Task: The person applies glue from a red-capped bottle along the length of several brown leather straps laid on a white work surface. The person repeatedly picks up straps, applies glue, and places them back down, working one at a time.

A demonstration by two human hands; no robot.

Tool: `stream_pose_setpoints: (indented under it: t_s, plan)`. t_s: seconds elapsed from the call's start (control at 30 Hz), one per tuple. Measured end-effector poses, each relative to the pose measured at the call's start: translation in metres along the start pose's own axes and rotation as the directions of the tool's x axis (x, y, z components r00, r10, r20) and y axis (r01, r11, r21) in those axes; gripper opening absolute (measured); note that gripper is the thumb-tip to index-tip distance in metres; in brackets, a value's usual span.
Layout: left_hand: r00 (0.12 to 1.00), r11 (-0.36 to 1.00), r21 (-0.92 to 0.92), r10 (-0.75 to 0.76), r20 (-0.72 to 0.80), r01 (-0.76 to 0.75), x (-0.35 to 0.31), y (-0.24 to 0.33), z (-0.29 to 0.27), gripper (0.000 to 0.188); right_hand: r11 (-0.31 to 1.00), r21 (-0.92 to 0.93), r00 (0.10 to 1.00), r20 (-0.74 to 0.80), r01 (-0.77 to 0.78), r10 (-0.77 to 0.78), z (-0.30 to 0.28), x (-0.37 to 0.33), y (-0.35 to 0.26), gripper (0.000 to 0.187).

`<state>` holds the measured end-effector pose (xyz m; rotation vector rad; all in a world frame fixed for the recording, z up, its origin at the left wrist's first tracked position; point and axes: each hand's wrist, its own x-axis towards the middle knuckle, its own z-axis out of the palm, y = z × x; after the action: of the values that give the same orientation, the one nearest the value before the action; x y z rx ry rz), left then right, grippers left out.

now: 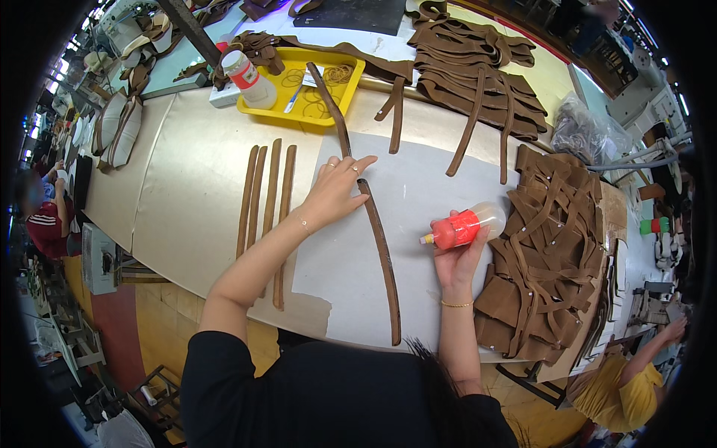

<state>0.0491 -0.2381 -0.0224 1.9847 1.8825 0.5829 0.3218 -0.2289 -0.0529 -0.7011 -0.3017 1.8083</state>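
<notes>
A long brown leather strip (383,261) runs across the grey sheet (328,276) in front of me, its far end reaching over the yellow tray. My left hand (336,187) lies across the middle of this strip, fingers stretched and apart, hiding part of it. Dark, wet-looking patches show along the strip's surface. In my right hand (459,261) is a squeeze bottle (478,222), clear at its base with a red upper part and a yellowish nozzle. The bottle is tipped on its side, its nozzle pointing left toward the strip but apart from it.
Several brown strips (272,187) lie side by side left of the sheet. The yellow tray (250,116) holds rubber bands, a blue-and-white tool and a red-labelled bottle (250,81). Brown leather pieces are heaped at the right (549,261) and far right (478,75). Other people work nearby.
</notes>
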Motion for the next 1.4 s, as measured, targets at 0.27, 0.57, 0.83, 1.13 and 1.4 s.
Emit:
stream_pose_setpoints:
  t_s: [0.27, 0.57, 0.83, 1.13, 1.4]
  plan:
    - [0.982, 0.998, -0.032, -0.050, 0.182, 0.057, 0.014, 0.004, -0.010, 0.086, 1.000, -0.017, 1.000, -0.011, -0.002, 0.002, 0.004, -0.003, 0.000, 0.063]
    - [0.994, 0.984, -0.171, -0.032, 0.109, 0.051, 0.010, 0.006, -0.001, 0.091, 1.000, -0.017, 1.000, 0.004, -0.001, 0.001, 0.002, -0.002, -0.001, 0.064]
    - [0.998, 0.905, -0.426, -0.033, -0.050, 0.008, 0.000, 0.004, 0.004, 0.094, 0.999, -0.029, 1.000, -0.011, 0.014, -0.014, 0.004, -0.002, 0.002, 0.065]
    - [0.964, 0.543, -0.828, -0.266, -0.010, 0.141, -0.045, 0.001, -0.039, 0.105, 0.999, -0.042, 1.000, -0.007, 0.004, -0.005, 0.002, -0.002, 0.002, 0.064]
    - [0.925, 0.636, -0.768, -0.329, -0.192, 0.067, -0.030, -0.055, -0.106, 0.101, 1.000, -0.024, 1.000, 0.017, 0.018, -0.018, -0.004, 0.001, 0.001, 0.068]
